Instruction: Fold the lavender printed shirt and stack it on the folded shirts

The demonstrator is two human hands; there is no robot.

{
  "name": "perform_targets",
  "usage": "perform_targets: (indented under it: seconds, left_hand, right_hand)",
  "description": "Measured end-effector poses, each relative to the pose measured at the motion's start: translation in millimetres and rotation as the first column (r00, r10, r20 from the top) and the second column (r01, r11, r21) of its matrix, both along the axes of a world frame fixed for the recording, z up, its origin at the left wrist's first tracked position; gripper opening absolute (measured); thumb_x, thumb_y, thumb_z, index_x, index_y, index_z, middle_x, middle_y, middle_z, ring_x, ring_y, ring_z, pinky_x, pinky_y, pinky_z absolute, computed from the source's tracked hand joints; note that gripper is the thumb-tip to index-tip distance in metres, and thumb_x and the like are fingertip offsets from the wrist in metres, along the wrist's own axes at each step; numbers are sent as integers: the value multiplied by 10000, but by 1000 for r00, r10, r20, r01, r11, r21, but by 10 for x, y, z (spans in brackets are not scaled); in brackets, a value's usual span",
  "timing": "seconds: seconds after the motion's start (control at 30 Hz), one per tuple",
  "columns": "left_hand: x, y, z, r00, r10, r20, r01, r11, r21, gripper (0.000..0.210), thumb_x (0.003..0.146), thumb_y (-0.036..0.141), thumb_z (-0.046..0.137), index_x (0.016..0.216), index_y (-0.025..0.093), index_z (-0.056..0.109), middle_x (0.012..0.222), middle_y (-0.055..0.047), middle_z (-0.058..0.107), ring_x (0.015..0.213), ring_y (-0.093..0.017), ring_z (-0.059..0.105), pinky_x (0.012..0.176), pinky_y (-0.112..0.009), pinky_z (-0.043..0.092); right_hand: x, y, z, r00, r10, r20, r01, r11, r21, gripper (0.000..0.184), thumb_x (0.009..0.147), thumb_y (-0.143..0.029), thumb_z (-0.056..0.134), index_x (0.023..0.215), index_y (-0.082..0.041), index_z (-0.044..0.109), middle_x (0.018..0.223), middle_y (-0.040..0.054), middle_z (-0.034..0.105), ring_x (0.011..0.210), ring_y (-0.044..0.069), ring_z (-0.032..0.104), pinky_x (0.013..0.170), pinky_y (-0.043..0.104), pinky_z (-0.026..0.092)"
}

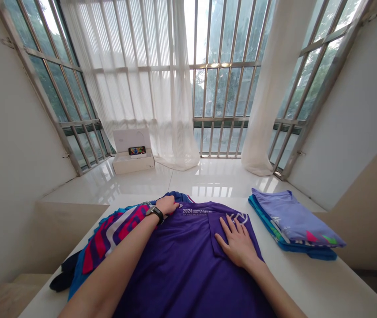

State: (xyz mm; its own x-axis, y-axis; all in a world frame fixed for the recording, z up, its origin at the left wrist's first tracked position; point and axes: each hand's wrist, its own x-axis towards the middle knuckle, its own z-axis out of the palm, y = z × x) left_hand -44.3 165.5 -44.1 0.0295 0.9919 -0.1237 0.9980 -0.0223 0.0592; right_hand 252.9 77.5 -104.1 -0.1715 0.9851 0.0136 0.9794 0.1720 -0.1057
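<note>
A purple T-shirt with white lettering near its neckline lies spread in front of me. Its right-hand sleeve is folded inward over the body. My right hand rests on that folded part with fingers spread. At the shirt's upper left shoulder, my left hand, a black-strapped watch on its wrist, has its fingers closed on the fabric. Just left of the shirt lies a loose heap of clothes in pink, purple, white and blue, partly hidden by my left forearm.
To the right, a stack of folded shirts, lavender over blue, lies on the white table. An open white box with a phone propped in it stands on the windowsill. Behind are white curtains and barred windows.
</note>
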Motion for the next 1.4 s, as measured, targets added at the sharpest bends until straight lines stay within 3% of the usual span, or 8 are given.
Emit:
perform_targets:
  seconds: [0.13, 0.37, 0.67, 0.8, 0.9, 1.07, 1.23, 1.4]
  left_hand:
    - [-63, 39, -1, 999, -40, 15, 39, 999, 27, 348, 964, 433, 384, 1055, 228, 649, 1117, -99, 713, 1017, -260, 676, 784, -320, 515]
    - [-21, 285, 129, 998, -45, -50, 49, 995, 82, 347, 992, 414, 352, 1138, 225, 603, 1098, -139, 709, 1011, -286, 677, 811, -366, 504]
    - [106, 320, 23, 995, -40, -96, 51, 992, 114, 318, 1005, 355, 343, 1142, 207, 587, 1046, -135, 711, 990, -279, 676, 835, -396, 500]
    - [226, 120, 149, 990, -76, -120, 101, 970, 223, 363, 989, 333, 379, 1277, 167, 525, 1358, -186, 552, 1244, -314, 522, 1022, -467, 393]
    - [450, -204, 209, 981, -143, -135, 175, 947, 269, 458, 972, 387, 408, 1347, 138, 491, 1513, -184, 395, 1398, -326, 337, 1132, -471, 269]
    - [808, -834, 2, 956, -295, -11, 293, 943, 158, 716, 931, 596, 370, 1457, 113, 410, 1547, -198, 354, 1464, -350, 222, 1176, -527, 192]
    - [775, -1087, -315, 955, -277, 104, 264, 956, 124, 825, 882, 733, 282, 1519, 211, 331, 1607, -162, 236, 1483, -377, 156, 1175, -604, 114]
    - [666, -1088, -440, 950, -271, 154, 251, 958, 137, 823, 881, 747, 196, 1536, 256, 285, 1622, -113, 216, 1495, -347, 124, 1186, -585, 78]
  right_hand:
    - [18, 31, -23, 1000, 0, 2, 0, 1000, -1, 730, 921, -667, 309, 1536, -275, 281, 1629, 59, 228, 1490, 314, 178, 1194, 471, 135]
    - [60, 250, -68, 1000, -10, 10, 10, 1000, 12, 730, 919, -666, 314, 1534, -273, 287, 1623, 61, 246, 1487, 315, 187, 1192, 471, 143]
    - [67, 435, -76, 1000, -10, 25, 9, 999, 37, 720, 923, -651, 312, 1534, -270, 295, 1621, 61, 254, 1481, 318, 207, 1187, 476, 146]
    - [61, 426, -49, 1000, -11, 21, 10, 1000, 21, 723, 925, -649, 312, 1533, -257, 299, 1624, 71, 245, 1481, 326, 203, 1185, 474, 148]
    - [67, 429, -53, 1000, -6, 18, 6, 1000, 16, 725, 928, -645, 309, 1534, -247, 295, 1625, 77, 242, 1481, 328, 200, 1183, 474, 152]
    - [80, 431, -9, 1000, 25, -3, -25, 1000, -14, 726, 931, -634, 323, 1537, -235, 289, 1625, 93, 237, 1487, 309, 189, 1184, 472, 156]
    - [171, 65, 158, 998, 51, -32, -47, 991, 129, 756, 882, -583, 470, 1522, -205, 332, 1628, 122, 214, 1499, 305, 143, 1202, 458, 149]
    - [690, -843, 73, 975, 53, -217, -3, 975, 221, 723, 829, -645, 481, 1435, -251, 483, 1573, 67, 361, 1475, 325, 231, 1202, 507, 217]
